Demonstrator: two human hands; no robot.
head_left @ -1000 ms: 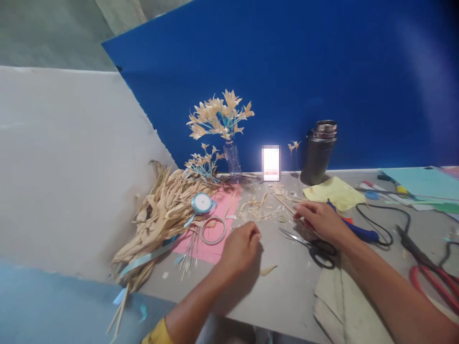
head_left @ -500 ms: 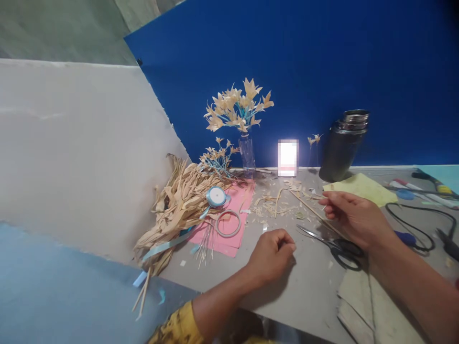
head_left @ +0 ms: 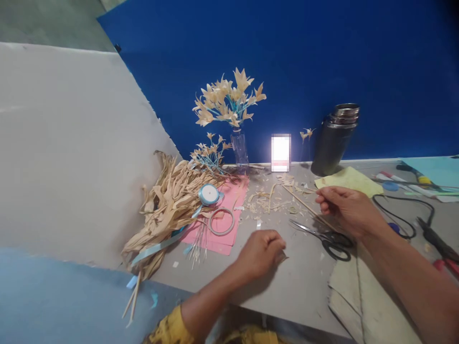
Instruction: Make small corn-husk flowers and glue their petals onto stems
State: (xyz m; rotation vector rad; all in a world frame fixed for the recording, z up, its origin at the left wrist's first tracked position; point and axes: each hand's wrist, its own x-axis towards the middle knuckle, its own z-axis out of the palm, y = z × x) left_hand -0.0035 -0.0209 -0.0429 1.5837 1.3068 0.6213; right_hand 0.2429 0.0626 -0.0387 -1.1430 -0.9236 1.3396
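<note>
My left hand [head_left: 263, 252] is closed low over the table's front half. A small pointed brownish tip shows below its fingers, but what it belongs to is hidden. My right hand [head_left: 346, 210] is raised over the right side with thumb and fingers pinched together; anything between them is too small to make out. Between the two hands lie black-handled scissors [head_left: 335, 243], blades pointing left. A thin straw-coloured stick [head_left: 303, 202] runs behind the scissors toward my right hand. Dry husk scraps [head_left: 267, 200] are scattered on the table beyond my hands.
At left are a dried husk pile [head_left: 161, 203], ribbon spool [head_left: 209, 194], tape ring [head_left: 221, 221], thin wires [head_left: 199, 246] and pink paper [head_left: 229, 241]. Husk flowers [head_left: 229, 98] stand in a clear bottle [head_left: 239, 148]. A dark flask [head_left: 333, 143], yellow paper [head_left: 351, 180] and pliers [head_left: 435, 241] are at right.
The whole view has shifted, so the scene sits slightly further left and up. My left hand has turned a little, and a small tip now shows below its fingers. My right hand stays pinched.
</note>
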